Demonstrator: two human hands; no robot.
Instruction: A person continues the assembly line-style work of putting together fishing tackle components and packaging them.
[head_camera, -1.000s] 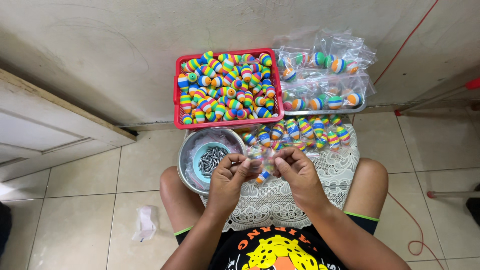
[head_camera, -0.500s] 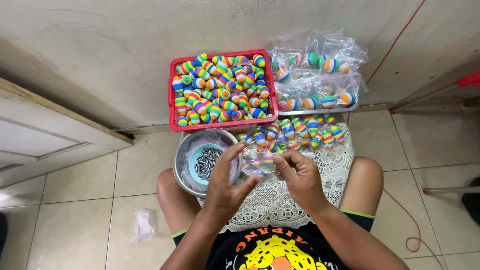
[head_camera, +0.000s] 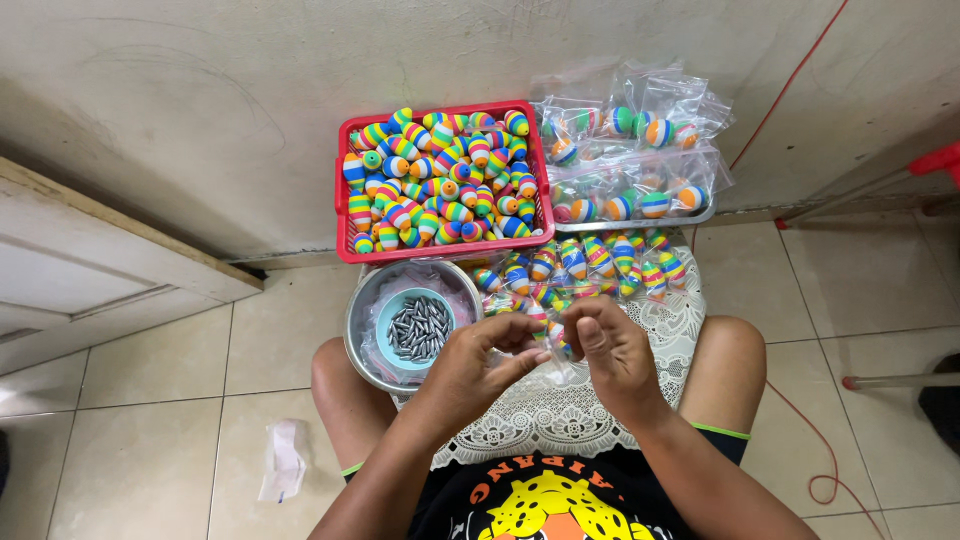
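Both hands meet over the lap — left hand (head_camera: 470, 365) and right hand (head_camera: 612, 350) each pinch closed on a small clear bag (head_camera: 560, 352) holding a striped float (head_camera: 553, 338). Judgement: keep bag mouth up, pinch steady.

Pale tiled floor (head_camera: 150, 400) carries it all: a red basket (head_camera: 342, 215) at top centre against the wall, a metal tray (head_camera: 640, 220) to its right, a steel bowl (head_camera: 365, 350) mid-frame, crumpled paper (head_camera: 282, 458) lower left.
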